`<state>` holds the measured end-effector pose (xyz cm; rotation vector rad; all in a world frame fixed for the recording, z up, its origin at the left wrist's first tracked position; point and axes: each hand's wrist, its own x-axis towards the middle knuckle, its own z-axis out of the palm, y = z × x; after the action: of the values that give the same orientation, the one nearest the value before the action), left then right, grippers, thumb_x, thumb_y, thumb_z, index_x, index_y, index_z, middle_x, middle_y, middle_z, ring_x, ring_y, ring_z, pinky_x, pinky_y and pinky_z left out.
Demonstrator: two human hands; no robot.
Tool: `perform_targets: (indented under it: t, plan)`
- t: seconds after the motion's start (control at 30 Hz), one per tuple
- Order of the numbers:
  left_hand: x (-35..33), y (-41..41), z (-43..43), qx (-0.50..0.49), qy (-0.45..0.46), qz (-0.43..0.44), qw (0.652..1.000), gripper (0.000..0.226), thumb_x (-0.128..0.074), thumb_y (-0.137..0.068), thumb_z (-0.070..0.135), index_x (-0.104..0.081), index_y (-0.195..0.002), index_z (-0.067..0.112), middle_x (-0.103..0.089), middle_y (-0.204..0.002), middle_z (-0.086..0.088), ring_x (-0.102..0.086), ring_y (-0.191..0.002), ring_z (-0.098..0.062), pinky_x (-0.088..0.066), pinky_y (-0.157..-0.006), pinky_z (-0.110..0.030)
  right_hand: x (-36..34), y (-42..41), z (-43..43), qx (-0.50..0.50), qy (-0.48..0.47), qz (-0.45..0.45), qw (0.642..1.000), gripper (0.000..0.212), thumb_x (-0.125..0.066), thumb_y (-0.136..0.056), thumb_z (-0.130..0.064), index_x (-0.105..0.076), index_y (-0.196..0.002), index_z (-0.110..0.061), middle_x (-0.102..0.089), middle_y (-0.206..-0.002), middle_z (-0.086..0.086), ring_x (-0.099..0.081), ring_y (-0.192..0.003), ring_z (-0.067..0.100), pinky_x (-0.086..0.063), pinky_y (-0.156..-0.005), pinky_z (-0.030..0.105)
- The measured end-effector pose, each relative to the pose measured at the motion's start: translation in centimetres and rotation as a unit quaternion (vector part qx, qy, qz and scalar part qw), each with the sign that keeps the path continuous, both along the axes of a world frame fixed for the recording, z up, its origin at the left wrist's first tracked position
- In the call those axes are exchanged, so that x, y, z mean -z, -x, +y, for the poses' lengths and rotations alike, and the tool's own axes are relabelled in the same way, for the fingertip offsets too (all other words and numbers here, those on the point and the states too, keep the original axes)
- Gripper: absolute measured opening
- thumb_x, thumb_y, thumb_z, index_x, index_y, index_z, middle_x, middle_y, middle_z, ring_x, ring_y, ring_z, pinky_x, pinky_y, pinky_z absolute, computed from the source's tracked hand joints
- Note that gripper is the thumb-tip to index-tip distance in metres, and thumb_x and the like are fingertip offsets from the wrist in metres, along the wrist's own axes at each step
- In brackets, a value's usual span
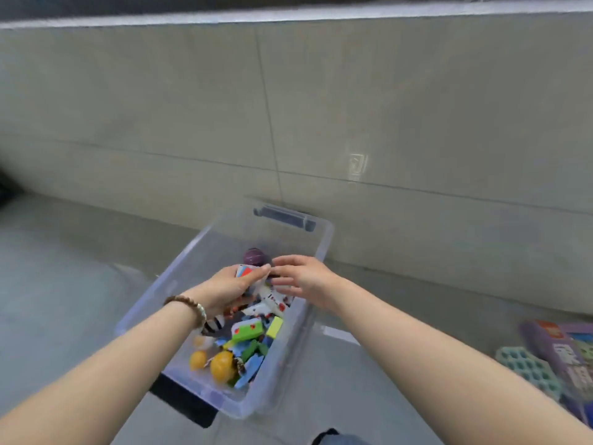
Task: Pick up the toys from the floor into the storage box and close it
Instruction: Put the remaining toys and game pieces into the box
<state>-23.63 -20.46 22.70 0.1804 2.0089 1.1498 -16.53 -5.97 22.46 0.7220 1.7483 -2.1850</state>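
Already my left hand [229,285] is over the storage box [187,252], its fingers curled round a white, red and blue toy [244,270]. A heap of toys [250,342] lies inside the box. My right hand [303,276] hovers just beside the left, fingers spread, holding nothing. At far right, a teal honeycomb piece [526,369] and a purple carton [558,348] lie on the floor [64,284]. I judge collecting is mostly done and closing is still ahead.

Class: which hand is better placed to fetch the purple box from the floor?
Right hand: open and empty, with the purple box on the floor to its right. The left hand grips a toy.
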Motion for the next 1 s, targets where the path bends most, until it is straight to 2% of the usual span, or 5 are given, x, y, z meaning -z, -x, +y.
perform_targets:
  t: [0.1,0.17,0.4,0.6,1.0]
  plan:
    - [0.4,0.2,-3.5,0.038,0.095,-0.002,0.995,0.089,-0.061,-0.078,0.059,-0.024,-0.146,0.013,-0.038,-0.144,-0.008,-0.042,-0.129,-0.024,-0.038,-0.104,-0.038,0.4,-0.1,-1.7,-0.021,-0.086,-0.026,0.996,0.034,-0.057,-0.090,-0.004,-0.054,-0.124,-0.003,-0.057,-0.102,0.011,-0.055,-0.092,0.019,-0.049,-0.093,0.035]
    - [-0.2,0.2,-3.5,0.037,0.111,0.075,0.990,0.090,-0.058,-0.083,0.054,-0.015,-0.149,0.010,-0.025,-0.154,-0.009,-0.031,-0.138,-0.024,-0.029,-0.110,-0.036,-0.2,-1.3,-0.3,-0.038,-0.128,-0.030,0.991,0.032,-0.060,-0.089,-0.008,-0.056,-0.121,-0.005,-0.058,-0.103,0.009,-0.055,-0.091,0.017,-0.050,-0.083,0.030]
    - [-3.5,-4.1,7.7,0.143,-0.023,0.164,0.976,0.051,-0.066,-0.082,0.043,-0.054,-0.123,0.017,-0.060,-0.121,0.002,-0.056,-0.108,-0.010,-0.043,-0.087,-0.021,-3.2,-12.5,14.0,0.028,-0.221,-0.081,0.971,0.008,-0.061,-0.089,-0.013,-0.059,-0.094,-0.019,-0.060,-0.103,0.002,-0.061,-0.088,0.016,-0.047,-0.075,0.023]
    - [0.0,-15.4,19.7,0.333,-0.037,0.080,0.939,0.040,-0.063,-0.084,0.043,-0.058,-0.114,0.018,-0.065,-0.110,0.001,-0.065,-0.097,-0.017,-0.049,-0.072,-0.022,-0.6,-29.8,22.9,0.123,-0.233,-0.208,0.942,0.030,-0.063,-0.087,-0.012,-0.057,-0.115,-0.015,-0.064,-0.104,0.003,-0.061,-0.093,0.016,-0.048,-0.079,0.027]
    - [17.1,-31.9,26.9,0.551,0.080,0.068,0.828,0.064,-0.067,-0.082,0.039,-0.039,-0.136,0.018,-0.048,-0.133,-0.003,-0.053,-0.113,-0.019,-0.042,-0.095,-0.026,18.0,-48.4,19.5,0.277,-0.191,-0.243,0.910,0.041,-0.077,-0.075,-0.019,-0.060,-0.112,-0.021,-0.056,-0.122,0.001,-0.053,-0.115,0.015,-0.045,-0.092,0.030]
